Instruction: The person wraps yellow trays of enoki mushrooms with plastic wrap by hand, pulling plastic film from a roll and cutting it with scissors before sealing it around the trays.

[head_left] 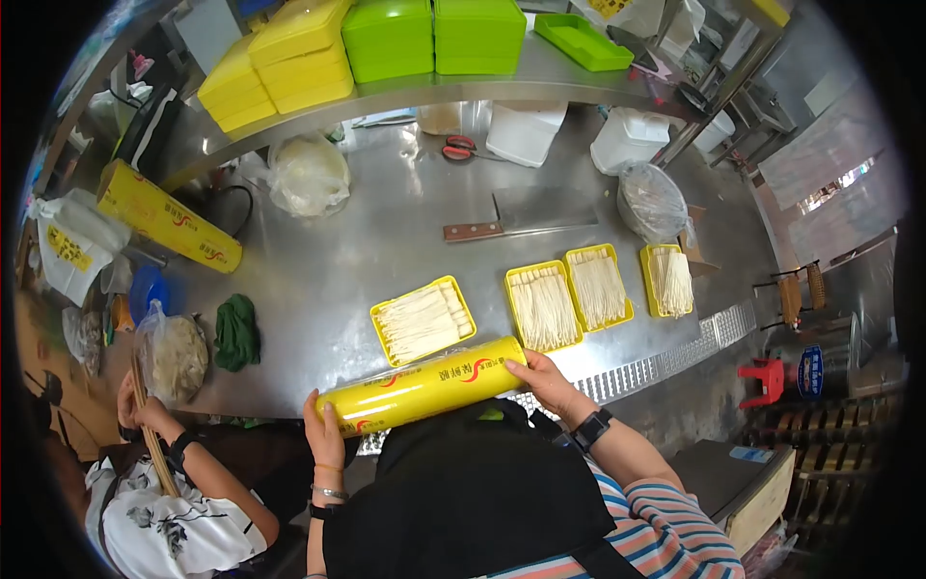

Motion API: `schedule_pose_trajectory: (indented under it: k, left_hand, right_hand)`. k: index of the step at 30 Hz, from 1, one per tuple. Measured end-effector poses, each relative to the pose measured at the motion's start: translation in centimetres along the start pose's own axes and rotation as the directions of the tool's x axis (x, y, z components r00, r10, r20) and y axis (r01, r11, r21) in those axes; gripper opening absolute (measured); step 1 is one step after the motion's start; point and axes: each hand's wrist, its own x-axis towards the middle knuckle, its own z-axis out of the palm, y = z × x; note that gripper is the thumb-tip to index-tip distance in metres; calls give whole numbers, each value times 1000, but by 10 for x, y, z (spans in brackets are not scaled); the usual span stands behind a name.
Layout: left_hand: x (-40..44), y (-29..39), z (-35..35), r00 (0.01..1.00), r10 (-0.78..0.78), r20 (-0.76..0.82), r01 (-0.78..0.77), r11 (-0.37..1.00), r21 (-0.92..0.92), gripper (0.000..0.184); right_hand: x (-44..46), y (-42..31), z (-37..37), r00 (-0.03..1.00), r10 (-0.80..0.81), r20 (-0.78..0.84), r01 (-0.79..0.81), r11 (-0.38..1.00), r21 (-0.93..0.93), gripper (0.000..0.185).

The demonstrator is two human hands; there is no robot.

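Observation:
A large yellow roll of cling film (424, 388) lies across my front at the table's near edge. My left hand (325, 432) grips its left end, the thumb on top. At the other end, my right hand (546, 382) is closed round the roll. Just beyond the roll sits a yellow tray (394, 359) of enoki mushrooms (422, 321). To its right stand two more such trays side by side, one yellow tray (546, 345) and another yellow tray (617, 318), both filled. A further yellow tray (657, 301) with enoki is at the far right.
A cleaver (540, 214) and red-handled scissors (461, 148) lie farther back. Another film roll (169, 217) leans at left, near a bag (307, 177) and green cloth (236, 333). Stacked yellow and green boxes (391, 39) fill the shelf. A co-worker (178, 492) holds thin sticks at lower left.

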Motion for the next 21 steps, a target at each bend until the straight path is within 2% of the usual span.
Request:
schedule_pose_trajectory:
  k: [2, 6, 8, 10, 12, 13, 14, 15, 16, 18, 19, 21]
  left_hand:
    - [-3, 8, 3, 998, -33, 48, 36, 997, -61, 42]
    - [-4, 23, 11, 992, 100, 72, -99, 995, -20, 42]
    - [-6, 20, 8, 993, 81, 88, -74, 994, -75, 43]
    - [-2, 25, 8, 991, 78, 106, -64, 990, -129, 44]
    - [-9, 27, 3, 990, 63, 124, -43, 986, -163, 45]
    - [-10, 24, 3, 989, 58, 133, -34, 983, -181, 46]
    - [-11, 24, 2, 988, 68, 138, -41, 981, -191, 46]
    - [-11, 26, 1, 987, 64, 148, -31, 976, -214, 46]
    - [-11, 26, 1, 985, 57, 161, -18, 972, -236, 47]
    - [-14, 21, 2, 984, 45, 171, -2, 970, -245, 47]
    - [-19, 20, -1, 984, 53, 170, -12, 972, -235, 48]
    - [-19, 19, -1, 985, 72, 158, -35, 974, -222, 49]
  right_hand:
    - [2, 2, -8, 999, -49, -19, 47, 997, -61, 37]
    - [-12, -13, -12, 990, -105, -92, 89, 984, -155, 32]
    - [-13, -11, -14, 988, -101, -120, 81, 984, -161, 32]
    - [-13, -15, -18, 991, -93, -100, 61, 957, -283, 34]
    - [-14, -18, -21, 976, -150, -156, 78, 916, -394, 36]
    - [-16, -23, -20, 974, -159, -162, 83, 914, -398, 36]
    - [-18, -29, -16, 879, -459, -125, 222, 629, -745, 40]
    - [-17, -39, -12, 728, -685, 36, 238, 203, -950, 44]
    - [-11, -44, -14, 723, -690, 31, 230, 198, -953, 44]
    - [3, -48, -18, 809, -522, 271, 344, 45, -938, 39]
    - [8, -54, -15, 887, -403, 224, 308, 156, -939, 33]
    - [26, -62, -21, 893, -345, 288, 345, 114, -932, 28]
